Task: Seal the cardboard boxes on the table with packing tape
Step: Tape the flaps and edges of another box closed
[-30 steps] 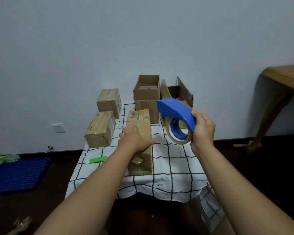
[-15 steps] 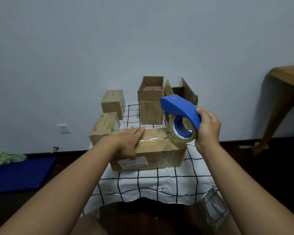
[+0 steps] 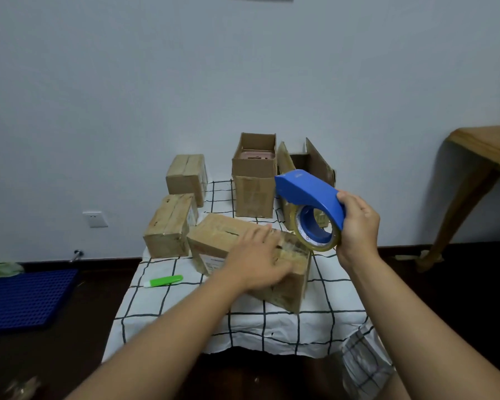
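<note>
The right hand [image 3: 358, 226] curls round the rear of the blue dispenser [image 3: 311, 194], held in the air above the right end of the near box [image 3: 243, 249]. A roll of clear tape [image 3: 315, 232] sits in the dispenser, its lower edge just over the box's right top corner; whether tape touches the cardboard is hard to tell. The left hand [image 3: 259, 259] lies flat on the top of that box with fingers spread and fairly straight, thumb down the near face.

The near box is closed and lies skewed on the table [image 3: 286, 327], a white label on its near side. Five boxes in all: this one, two closed boxes on the left, one [image 3: 169, 226] just beside its left end and one [image 3: 186, 179] further back, and two open boxes at the back. The taller open box [image 3: 253, 183] stands upright with something pinkish inside; the other [image 3: 306, 166] is partly hidden behind the dispenser, flaps up.

One green-and-white marker [image 3: 163, 281] lies on the cloth [image 3: 185, 313] near the left edge, apart from the boxes. The cloth is white with a black grid and hangs over the front edge.

A pale wall stands behind, with one socket [image 3: 94, 219] low on the left. The floor is dark; a blue perforated mat [image 3: 23, 301] lies at left, and a wooden table [image 3: 485, 151] with a curved leg stands at right
</note>
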Motion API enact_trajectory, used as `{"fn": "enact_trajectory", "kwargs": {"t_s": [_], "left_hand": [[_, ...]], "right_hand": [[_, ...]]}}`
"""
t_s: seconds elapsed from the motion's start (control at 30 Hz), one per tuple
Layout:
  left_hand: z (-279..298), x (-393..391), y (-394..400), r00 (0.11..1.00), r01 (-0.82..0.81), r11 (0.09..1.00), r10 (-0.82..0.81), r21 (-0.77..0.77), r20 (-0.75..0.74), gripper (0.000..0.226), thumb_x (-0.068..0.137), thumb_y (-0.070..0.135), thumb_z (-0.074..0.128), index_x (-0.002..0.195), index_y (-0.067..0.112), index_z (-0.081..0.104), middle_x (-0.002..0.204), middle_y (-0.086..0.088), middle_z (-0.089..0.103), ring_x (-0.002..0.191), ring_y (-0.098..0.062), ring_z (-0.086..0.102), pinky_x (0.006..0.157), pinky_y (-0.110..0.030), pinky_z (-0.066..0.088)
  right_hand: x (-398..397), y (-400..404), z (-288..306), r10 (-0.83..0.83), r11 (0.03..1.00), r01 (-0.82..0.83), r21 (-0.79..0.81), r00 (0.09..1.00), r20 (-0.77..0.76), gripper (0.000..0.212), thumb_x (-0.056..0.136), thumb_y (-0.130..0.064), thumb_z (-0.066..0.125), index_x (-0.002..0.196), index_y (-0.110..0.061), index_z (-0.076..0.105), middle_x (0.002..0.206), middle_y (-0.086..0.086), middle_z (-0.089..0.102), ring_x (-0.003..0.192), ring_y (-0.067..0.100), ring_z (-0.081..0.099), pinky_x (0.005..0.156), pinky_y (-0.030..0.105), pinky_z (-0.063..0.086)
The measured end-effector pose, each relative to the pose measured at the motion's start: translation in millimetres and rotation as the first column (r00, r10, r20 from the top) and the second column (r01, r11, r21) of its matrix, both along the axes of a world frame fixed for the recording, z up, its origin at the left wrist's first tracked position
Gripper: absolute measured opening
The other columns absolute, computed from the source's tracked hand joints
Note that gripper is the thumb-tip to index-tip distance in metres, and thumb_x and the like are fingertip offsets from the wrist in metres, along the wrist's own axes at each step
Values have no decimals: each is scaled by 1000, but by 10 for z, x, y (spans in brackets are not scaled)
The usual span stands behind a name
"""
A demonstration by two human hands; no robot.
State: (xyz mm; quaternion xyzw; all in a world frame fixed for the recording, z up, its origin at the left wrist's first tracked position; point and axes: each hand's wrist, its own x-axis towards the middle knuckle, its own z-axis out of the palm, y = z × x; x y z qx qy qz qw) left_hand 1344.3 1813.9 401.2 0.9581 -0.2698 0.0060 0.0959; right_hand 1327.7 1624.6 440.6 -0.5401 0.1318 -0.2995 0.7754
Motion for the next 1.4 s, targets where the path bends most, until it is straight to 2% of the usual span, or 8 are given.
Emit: {"fn": "enact_trajectory", "kwargs": {"t_s": [0.13, 0.33, 0.57, 0.7, 0.8, 0.93, 1.17, 1.4], "left_hand": [[-151, -249, -382, 975, -194, 981, 194, -16, 111, 115, 65, 98, 13, 144, 18, 38, 144, -4, 44, 128, -27, 37, 103, -46, 31], [-220, -256, -273, 977, -124, 990, 111, 62, 181, 81, 81, 69, 35, 142, 16, 39, 143, -5, 44, 128, -26, 38, 105, -45, 30], [-83, -318, 451, 985, 142, 988, -134, 64, -110, 80, 90, 58, 49, 156, 29, 14, 164, 8, 6, 148, -15, 4, 119, -41, 5], [-49, -357, 868, 983, 88, 993, -74, 75, -167, 74, 95, 36, 57, 155, 38, 13, 161, 10, 4, 145, -17, 10, 120, -38, 14], [-139, -470, 957, 995, 34, 998, -38, -50, -90, 67, 98, 31, 53, 154, 37, 18, 157, 9, 16, 143, -16, 21, 115, -33, 28], [-328, -576, 851, 999, -34, 984, 38, -176, 20, 63, 93, 60, 48, 149, 36, 35, 157, 8, 26, 145, -15, 20, 113, -33, 28], [-425, -408, 760, 990, -44, 972, 74, -232, 121, 48, 102, 41, 42, 149, 31, 38, 157, 1, 32, 148, -20, 19, 113, -35, 29], [-493, -400, 727, 932, 91, 972, -7, -215, 363, 36, 98, 21, 58, 133, 15, 61, 141, -2, 55, 131, -32, 49, 107, -47, 40]], "right_hand": [[-3, -13, 15, -27, 1000, 27, 9, 1000, 15, 17, 91, -16, 63, 81, -20, 76, 76, -8, 73, 72, 7, 66, 62, 19, 52], [-72, -86, 25, -30, 999, 30, 16, 999, 21, 14, 91, -17, 63, 86, -20, 76, 85, -2, 72, 75, 8, 67, 63, 18, 52], [-176, -26, 58, 10, 999, -11, 40, 1000, 29, 14, 92, -17, 63, 87, -20, 76, 85, -2, 72, 76, 9, 67, 63, 19, 53], [-233, 103, 46, 32, 999, -32, 35, 999, 24, 18, 92, -18, 64, 80, -23, 76, 80, -6, 72, 75, 10, 66, 64, 21, 53], [-262, 227, 13, 73, 997, -73, 19, 997, 5, 16, 92, -18, 64, 83, -23, 76, 86, -2, 72, 80, 12, 66, 69, 24, 55], [-292, 345, -36, 118, 993, -118, 0, 993, -15, 13, 94, -17, 63, 90, -19, 75, 92, 3, 71, 82, 14, 65, 66, 22, 53], [-315, 327, -61, 220, 972, -224, -66, 974, -58, 16, 94, -14, 61, 90, -17, 76, 86, -1, 73, 77, 10, 67, 64, 22, 53], [-280, 329, -145, 299, 950, -305, -63, 950, -87, 18, 95, -11, 59, 92, -15, 76, 84, -4, 75, 74, 8, 68, 62, 21, 54]]}}
